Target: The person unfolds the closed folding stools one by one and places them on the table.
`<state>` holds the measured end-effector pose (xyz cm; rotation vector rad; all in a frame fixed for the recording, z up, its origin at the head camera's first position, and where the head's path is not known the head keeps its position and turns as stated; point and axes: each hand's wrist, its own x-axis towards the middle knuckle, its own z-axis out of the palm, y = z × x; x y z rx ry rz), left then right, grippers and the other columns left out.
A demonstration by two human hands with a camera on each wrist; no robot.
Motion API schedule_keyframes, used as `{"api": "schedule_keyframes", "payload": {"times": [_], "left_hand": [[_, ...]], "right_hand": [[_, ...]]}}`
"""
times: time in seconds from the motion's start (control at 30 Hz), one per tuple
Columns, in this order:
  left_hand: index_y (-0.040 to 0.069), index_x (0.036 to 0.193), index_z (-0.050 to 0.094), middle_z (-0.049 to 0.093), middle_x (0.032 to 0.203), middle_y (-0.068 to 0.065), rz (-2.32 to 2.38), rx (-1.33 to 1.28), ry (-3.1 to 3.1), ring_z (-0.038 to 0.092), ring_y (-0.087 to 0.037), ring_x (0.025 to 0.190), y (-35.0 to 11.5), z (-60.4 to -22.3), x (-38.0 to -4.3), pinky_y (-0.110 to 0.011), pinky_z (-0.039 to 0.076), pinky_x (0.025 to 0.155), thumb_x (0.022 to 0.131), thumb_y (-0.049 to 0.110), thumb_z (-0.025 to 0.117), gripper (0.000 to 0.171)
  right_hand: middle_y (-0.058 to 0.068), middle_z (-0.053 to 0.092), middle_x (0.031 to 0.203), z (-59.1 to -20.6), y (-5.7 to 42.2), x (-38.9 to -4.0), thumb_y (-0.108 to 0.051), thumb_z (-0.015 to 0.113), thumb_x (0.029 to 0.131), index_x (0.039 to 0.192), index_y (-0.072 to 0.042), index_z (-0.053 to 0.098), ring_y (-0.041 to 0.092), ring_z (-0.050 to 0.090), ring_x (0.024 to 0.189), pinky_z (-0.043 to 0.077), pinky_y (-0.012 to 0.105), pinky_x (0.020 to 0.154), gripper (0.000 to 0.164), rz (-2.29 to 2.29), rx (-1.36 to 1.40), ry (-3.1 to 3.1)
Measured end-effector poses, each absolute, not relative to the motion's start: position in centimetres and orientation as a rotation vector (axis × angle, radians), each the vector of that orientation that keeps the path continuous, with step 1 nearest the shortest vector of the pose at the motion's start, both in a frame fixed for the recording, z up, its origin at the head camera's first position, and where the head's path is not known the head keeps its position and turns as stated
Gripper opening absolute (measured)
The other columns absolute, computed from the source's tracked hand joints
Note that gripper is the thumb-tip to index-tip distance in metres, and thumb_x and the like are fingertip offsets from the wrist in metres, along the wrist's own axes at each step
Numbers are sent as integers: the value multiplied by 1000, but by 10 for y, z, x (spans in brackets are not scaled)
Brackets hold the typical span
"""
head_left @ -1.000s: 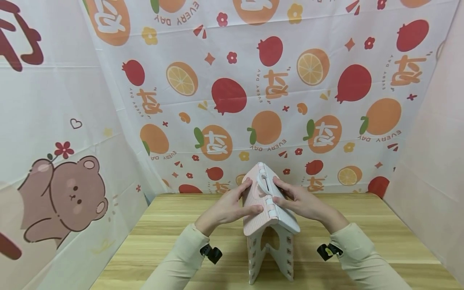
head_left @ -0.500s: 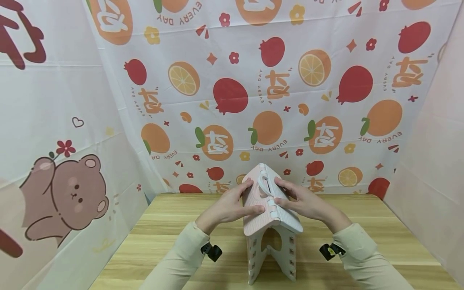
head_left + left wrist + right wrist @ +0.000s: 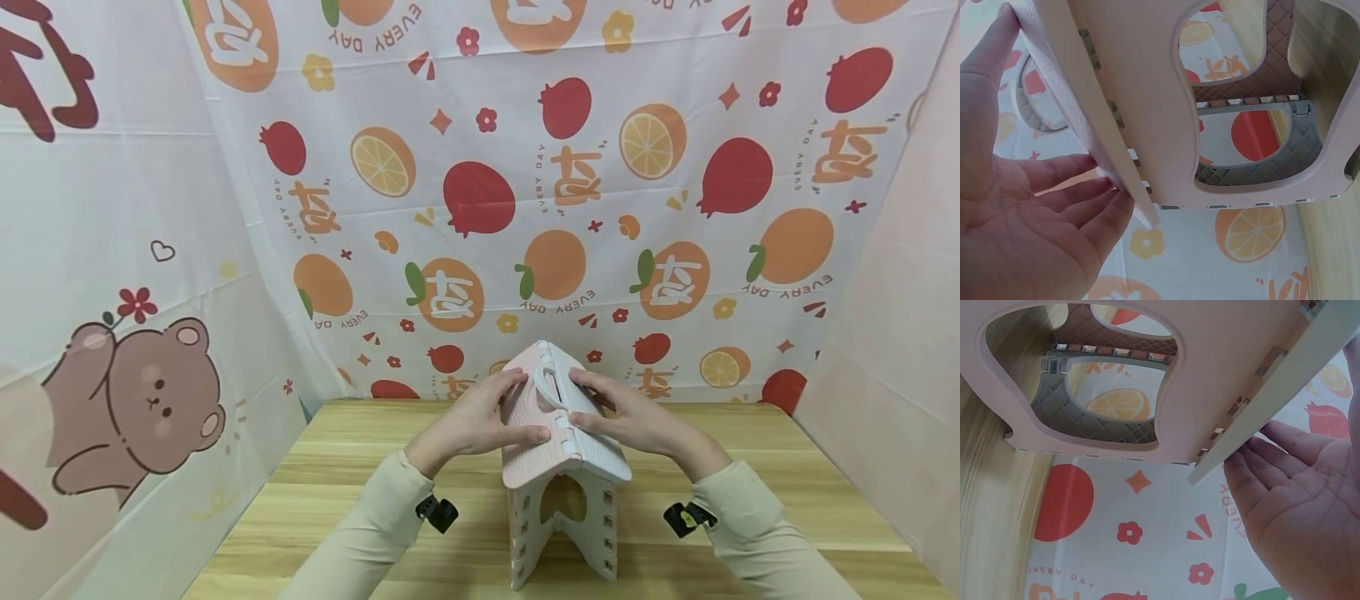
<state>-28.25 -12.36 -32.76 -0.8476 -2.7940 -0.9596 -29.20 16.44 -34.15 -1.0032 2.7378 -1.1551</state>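
A toy house [image 3: 561, 498] of pale pink and white plastic stands on the table, its pitched roof carrying a white loop handle [image 3: 547, 385] along the ridge. On the left slope lies my left hand [image 3: 480, 417], fingers extended and thumb near the ridge. My right hand [image 3: 637, 417] rests on the right slope in much the same way. In the left wrist view, the fingers touch the roof panel [image 3: 1063, 94] beside a pink wall [image 3: 1147, 81] with a large opening. The right wrist view has straight fingertips against the white roof panel [image 3: 1291, 394].
Wood-grain table [image 3: 337, 492] lies under the house. Behind it hangs a fruit-print cloth [image 3: 420, 100], and a bear-print cloth [image 3: 247, 333] stands to the left. A plain pale cloth [image 3: 885, 350] borders the right side.
The bottoms of the near walls have spread a little apart, and the right eave has shifted slightly right. Both hands stay on the roof. The head view has shifted slightly.
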Motion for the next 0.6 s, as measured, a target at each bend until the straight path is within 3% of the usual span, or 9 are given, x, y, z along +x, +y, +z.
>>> {"api": "schedule_keyframes", "payload": {"times": [0.47,0.6], "left_hand": [[1,165,36,33,174,-20,-895,-935,-2814,34,-38,161,-124,-332,-274,-57,35,128,95,57,76,99],[4,168,31,28,177,-17,-829,-936,-2841,30,-35,164,-125,-334,-274,-55,33,130,98,63,69,100]], "right_hand": [[26,40,168,-337,168,-279,-42,65,108,166,-8,39,46,51,146,46,67,115,72,-1037,-980,2807],[27,38,169,-337,167,-278,-44,60,110,167,-8,36,47,47,151,43,68,117,72,-975,-993,2827]]}}
